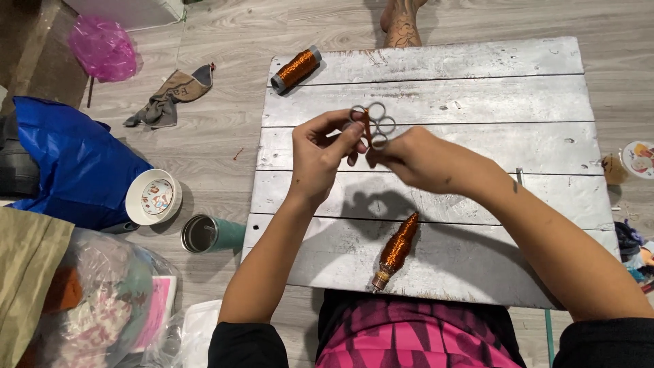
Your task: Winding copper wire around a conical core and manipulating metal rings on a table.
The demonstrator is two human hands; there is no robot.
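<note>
Silver-painted planks form the board under our two bare hands, which meet above its middle. Our left hand has its thumb and forefinger pinched closed on a small cluster of grey metal rings, four loops joined like a clover, with a band of copper-coloured thread running down its centre. The cluster stands just above our fingertips, lifted clear of the board. Our right hand comes in from the other side, its fingers curled tight and touching the lower part of the same cluster; motion blur hides exactly how they grip it.

Nearer our body than the fingers, a tapered cone of copper thread lies on the board, its narrow end pointing back at us. Beyond the fingers and to the left, a cylindrical spool of copper thread rests at the board's far corner.

Off the board, well to the left of our left hand, a teal metal cup lies on its side on the wooden floor, beside a round white tub and a blue bag.
</note>
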